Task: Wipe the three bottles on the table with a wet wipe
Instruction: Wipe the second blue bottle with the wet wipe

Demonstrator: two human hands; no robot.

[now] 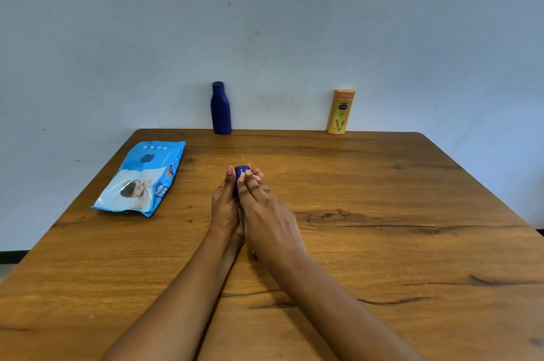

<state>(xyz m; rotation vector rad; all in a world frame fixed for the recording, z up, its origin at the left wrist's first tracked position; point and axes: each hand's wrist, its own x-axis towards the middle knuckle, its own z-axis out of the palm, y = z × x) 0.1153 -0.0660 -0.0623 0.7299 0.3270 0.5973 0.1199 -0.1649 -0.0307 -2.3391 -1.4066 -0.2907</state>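
Although the table (382, 213) offers a broad wooden top, two of the three bottles stand at its far edge against the wall (265, 21), and that is where trouble could start. The pack (141, 178) of wipes lies flat at the left, well apart from the hands and no hazard. The tall bottle (220, 108) at far centre and the yellow bottle (341, 112) at far right both stand upright; a hurried reach for either might knock it over. The left hand (226, 207) and right hand (266, 213) meet at the table's centre. The left grips the small bottle (240, 169) from its left side, while the right lays its fingers over the top and right side. Only the bottle's dark blue top shows past the fingertips, so whether its base rests on the wood cannot be told. A sliver of white, probably the wipe (242, 174), shows under the right fingers. Being wet, it may make the plastic slippery, so the bottle could twist out of the left grip. Bunched so small, it could also miss parts of the surface.
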